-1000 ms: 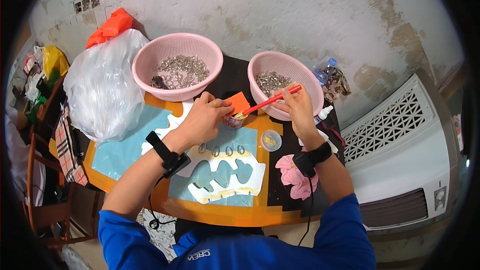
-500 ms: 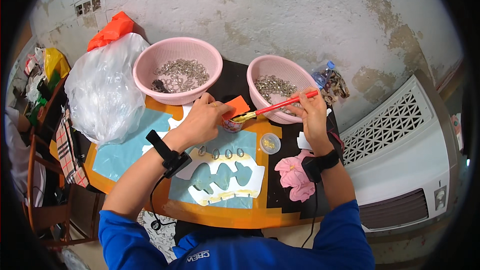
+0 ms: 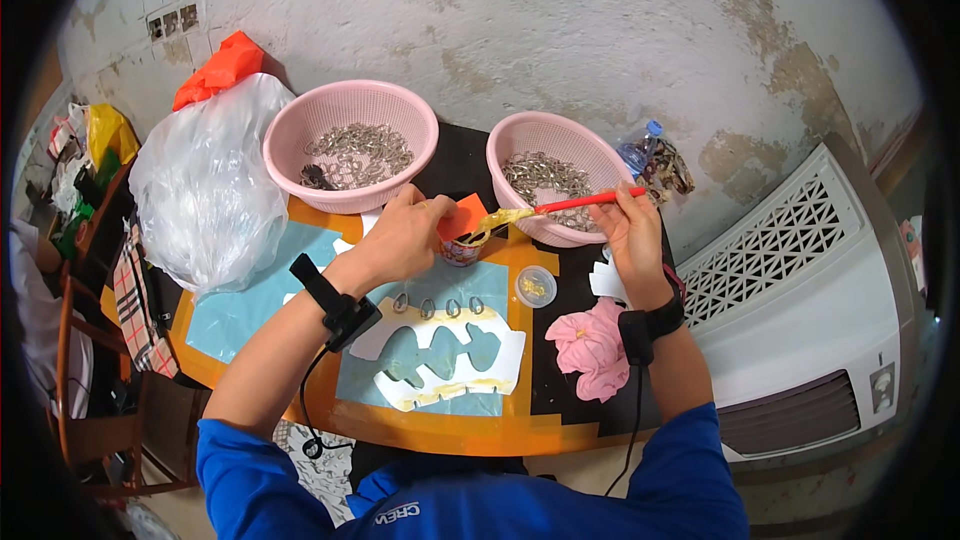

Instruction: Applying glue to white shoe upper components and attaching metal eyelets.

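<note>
While the left hand (image 3: pixel 405 237) clamps a small orange-lidded jar (image 3: pixel 460 230), the right hand (image 3: pixel 628 230) pinches a red-handled brush (image 3: pixel 560 206) beside two pink perforated plastic baskets (image 3: pixel 352 110) of metal rings.

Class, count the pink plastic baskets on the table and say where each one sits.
2. One pink basket stands beyond the left hand, beside the clear plastic bag; the other pink basket stands beyond the right hand. None seems hidden.

Two baskets (image 3: pixel 350 145) (image 3: pixel 560 175) behind cut-out card (image 3: pixel 440 360); plastic bag (image 3: pixel 205 190) left, cloth (image 3: pixel 590 345) right, small dish (image 3: pixel 535 286) between.
</note>
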Available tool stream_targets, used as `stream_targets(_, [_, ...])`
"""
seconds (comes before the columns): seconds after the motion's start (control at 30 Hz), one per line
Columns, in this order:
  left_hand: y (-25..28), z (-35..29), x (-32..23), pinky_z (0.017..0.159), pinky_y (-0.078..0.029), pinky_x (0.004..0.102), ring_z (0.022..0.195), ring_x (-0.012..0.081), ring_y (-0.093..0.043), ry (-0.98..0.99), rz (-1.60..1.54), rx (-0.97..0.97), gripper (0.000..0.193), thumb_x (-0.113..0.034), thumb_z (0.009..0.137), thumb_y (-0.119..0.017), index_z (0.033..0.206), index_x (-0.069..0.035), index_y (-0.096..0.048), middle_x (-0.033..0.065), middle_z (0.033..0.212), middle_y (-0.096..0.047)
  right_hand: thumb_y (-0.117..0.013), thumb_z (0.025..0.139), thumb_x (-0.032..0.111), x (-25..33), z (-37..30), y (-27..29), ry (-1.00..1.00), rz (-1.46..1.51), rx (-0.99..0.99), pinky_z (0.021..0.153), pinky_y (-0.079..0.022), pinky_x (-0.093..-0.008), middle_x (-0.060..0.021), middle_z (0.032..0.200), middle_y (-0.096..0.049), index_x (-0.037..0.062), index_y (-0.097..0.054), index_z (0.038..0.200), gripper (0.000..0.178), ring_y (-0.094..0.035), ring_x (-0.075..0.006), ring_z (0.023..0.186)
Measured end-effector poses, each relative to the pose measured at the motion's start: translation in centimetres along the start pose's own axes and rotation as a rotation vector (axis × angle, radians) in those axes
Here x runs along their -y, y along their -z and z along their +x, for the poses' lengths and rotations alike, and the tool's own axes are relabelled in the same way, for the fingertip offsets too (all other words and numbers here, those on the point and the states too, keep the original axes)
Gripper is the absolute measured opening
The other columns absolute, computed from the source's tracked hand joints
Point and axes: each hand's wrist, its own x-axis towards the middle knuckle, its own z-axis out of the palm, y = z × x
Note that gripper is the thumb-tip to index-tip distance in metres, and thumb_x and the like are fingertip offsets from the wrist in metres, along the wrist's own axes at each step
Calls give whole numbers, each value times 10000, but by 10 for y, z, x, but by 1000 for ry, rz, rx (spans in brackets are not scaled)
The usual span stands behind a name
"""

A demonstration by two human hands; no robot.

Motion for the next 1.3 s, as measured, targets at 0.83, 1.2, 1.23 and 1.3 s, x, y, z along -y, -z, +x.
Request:
stream_targets(0.83, [9,6,-5,1072,-420,421,1165,338,-508,94,-22,106,619,148,724,-521,1315,-27,-586,144,1283,-688,-620,1039,109,-7,-13,-19,307,-290,48,755,-669,-348,-99,970,-638,16,-510,1074,148,-691,-168,906])
stream_targets(1.2, [4,22,-2,1010,-444,450,1098,375,-548,39,42,47,478,37,766,-552,1238,13,-620,214,1092,-706,-616,1055,205,-6,-3,6,-76,81,-11,765,-645,-317,-71,982,-651,56,-576,1117,167,-681,-154,873])
stream_targets(1.23, [4,25,-1,981,-452,455,1066,380,-562,14,59,24,437,-1,780,-564,1211,22,-636,225,1038,-714,-616,1055,210,-1,-3,3,-91,122,-32,771,-640,-310,-68,982,-653,57,-579,1127,173,-681,-153,878])
stream_targets(1.3, [6,33,-1,1039,-431,463,1131,380,-538,79,54,106,432,-26,815,-524,1234,19,-619,218,1084,-706,-607,1063,229,7,-2,0,-109,236,-53,795,-634,-280,-65,1001,-665,42,-587,1142,203,-687,-155,893])
